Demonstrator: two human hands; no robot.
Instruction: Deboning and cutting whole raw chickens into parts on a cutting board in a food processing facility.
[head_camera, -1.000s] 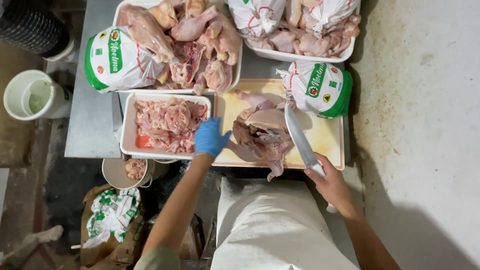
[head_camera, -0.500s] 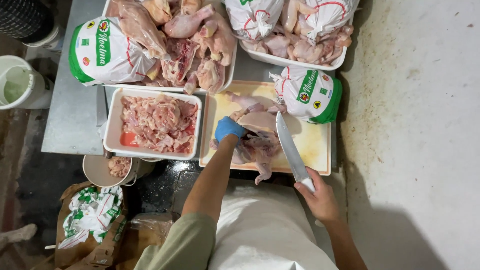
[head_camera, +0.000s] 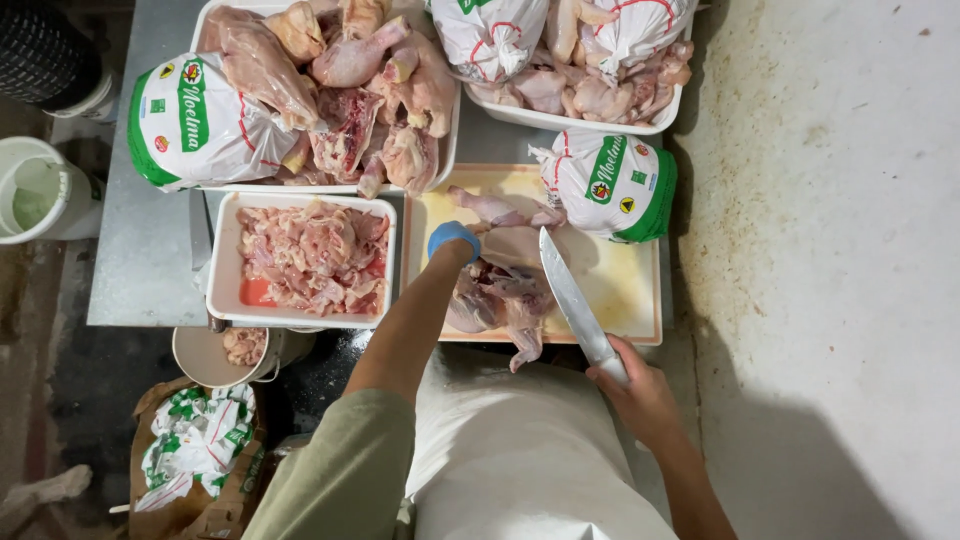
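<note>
Blue-gloved left hand (head_camera: 453, 240) presses down on the raw chicken carcass (head_camera: 497, 290) lying on the pale cutting board (head_camera: 620, 290). Bare right hand (head_camera: 640, 390) grips the handle of a long knife (head_camera: 568, 295), blade angled up over the bird, tip near the glove. Left of the board, a white tray of cut meat (head_camera: 303, 258). Beyond it, a bigger tray of whole chickens (head_camera: 350, 90), and a bagged chicken (head_camera: 610, 182) rests on the board's far corner.

Only 1 view is given, from the head camera (worn by the person). It looks almost straight down from above at the bench (head_camera: 140, 270), at arm's length, with the floor (head_camera: 830, 250) at the right.
</note>
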